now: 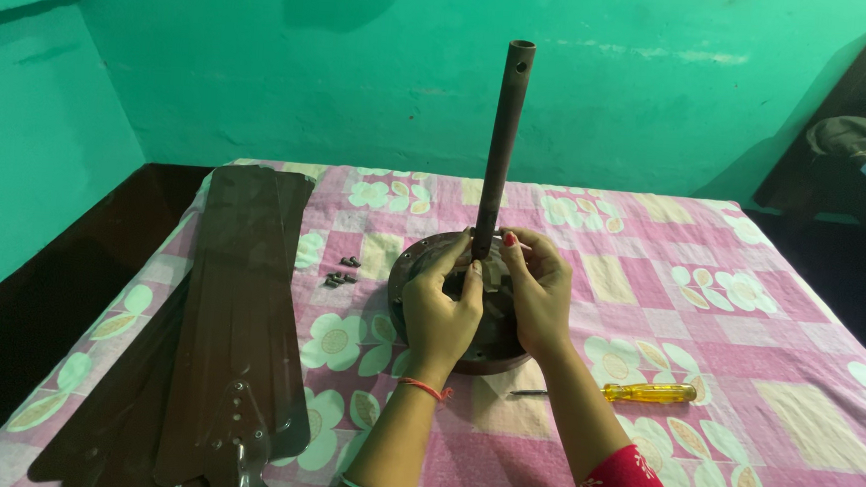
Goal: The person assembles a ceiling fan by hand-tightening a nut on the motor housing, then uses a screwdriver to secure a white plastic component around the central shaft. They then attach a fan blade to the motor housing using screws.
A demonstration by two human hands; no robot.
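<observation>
A round brown ceiling-fan motor (414,262) lies on a pink flowered cloth (650,297), with a long brown rod (505,138) standing upright from its middle. Both my hands rest on top of the motor at the rod's base. My left hand (441,309) has its fingers curled by the foot of the rod. My right hand (538,290) pinches a thin pale pin-like piece (501,238) next to the rod. What my left fingers grip is hidden.
Stacked brown fan blades (237,332) lie on the left of the cloth. Several small dark screws (343,271) sit between the blades and the motor. A yellow-handled screwdriver (634,392) lies right of my forearm. A dark bench with clothes (860,139) stands at the far right.
</observation>
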